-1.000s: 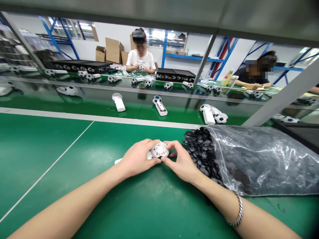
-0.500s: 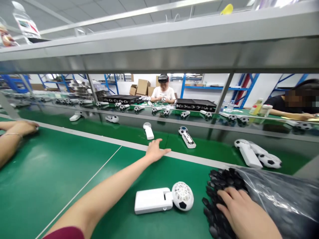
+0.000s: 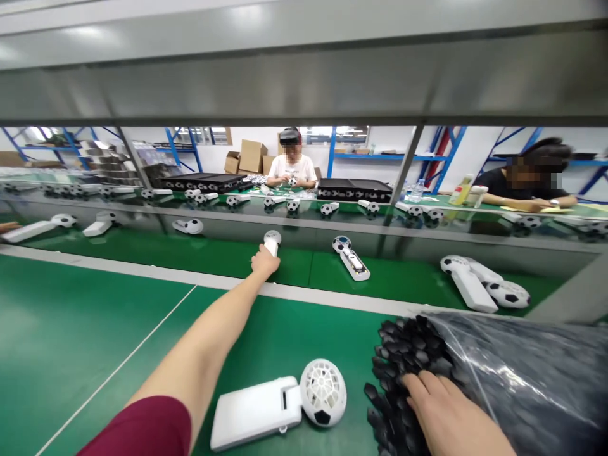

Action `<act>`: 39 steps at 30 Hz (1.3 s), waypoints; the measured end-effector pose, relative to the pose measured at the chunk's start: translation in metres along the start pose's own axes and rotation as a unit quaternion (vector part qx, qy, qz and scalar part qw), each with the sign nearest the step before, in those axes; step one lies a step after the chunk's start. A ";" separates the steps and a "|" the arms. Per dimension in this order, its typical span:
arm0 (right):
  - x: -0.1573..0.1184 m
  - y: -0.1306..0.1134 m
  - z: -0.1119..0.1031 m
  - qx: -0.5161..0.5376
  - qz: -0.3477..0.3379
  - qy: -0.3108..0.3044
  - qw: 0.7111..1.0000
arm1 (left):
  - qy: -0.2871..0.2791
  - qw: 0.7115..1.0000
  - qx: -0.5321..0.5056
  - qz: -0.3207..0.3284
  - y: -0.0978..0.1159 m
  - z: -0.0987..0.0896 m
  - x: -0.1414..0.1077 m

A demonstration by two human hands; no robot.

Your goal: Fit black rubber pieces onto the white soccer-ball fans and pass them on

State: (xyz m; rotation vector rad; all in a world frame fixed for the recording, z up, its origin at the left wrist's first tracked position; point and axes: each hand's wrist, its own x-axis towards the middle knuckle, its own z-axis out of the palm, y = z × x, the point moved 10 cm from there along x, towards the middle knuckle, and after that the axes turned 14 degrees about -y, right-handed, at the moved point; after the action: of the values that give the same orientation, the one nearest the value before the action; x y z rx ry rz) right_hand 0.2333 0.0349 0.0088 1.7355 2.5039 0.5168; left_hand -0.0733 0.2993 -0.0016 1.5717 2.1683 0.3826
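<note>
My left hand [image 3: 265, 261] reaches onto the dark green strip past the grey rail, its fingers wrapped round the handle of a white fan [image 3: 272, 239] with a round head. At the bottom centre, a larger-looking white fan [image 3: 256, 408] lies on the green table, its football-patterned head pointing right with one black patch. My right hand [image 3: 446, 405] rests on a pile of small black pieces [image 3: 403, 348] that spills from a clear plastic bag [image 3: 532, 373]. Its fingertips sink among the pieces, and what they pinch, if anything, is hidden.
Beyond the rail lie an opened fan [image 3: 351, 258], several white fans [image 3: 470, 283] at the right and others at the left. A grey shelf [image 3: 304, 88] spans overhead. Two people sit opposite; part of another person's hand [image 3: 8, 227] shows at the left edge.
My left hand has moved forward and left from the rail and closed on the white fan. The view has shifted. My right hand stays on the black pieces.
</note>
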 end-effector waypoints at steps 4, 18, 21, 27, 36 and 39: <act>0.001 0.002 -0.011 0.047 0.032 -0.061 0.997 | -0.026 0.996 0.020 0.086 -0.018 -0.010 -0.047; 0.014 -0.022 -0.027 0.231 -0.039 -0.109 0.966 | -0.049 0.976 0.128 0.170 -0.116 -0.043 -0.203; 0.020 -0.019 -0.033 0.337 -0.040 -0.084 0.937 | -0.106 0.950 0.076 0.284 -0.046 -0.011 -0.241; 0.020 -0.022 -0.020 0.541 -0.053 -0.077 0.836 | -0.167 0.886 0.130 0.412 0.049 0.058 -0.281; 0.015 -0.031 -0.047 0.497 -0.122 0.005 0.859 | -0.171 0.836 0.099 0.512 0.055 0.069 -0.280; 0.015 -0.036 -0.049 0.488 -0.137 0.014 0.862 | -0.173 0.842 0.091 0.502 0.051 0.071 -0.278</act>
State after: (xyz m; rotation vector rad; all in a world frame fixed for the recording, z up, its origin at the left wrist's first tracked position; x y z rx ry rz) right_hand 0.1840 0.0253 0.0460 1.4331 3.2026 -0.9204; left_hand 0.0774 0.0501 0.0106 2.5603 0.9786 0.1547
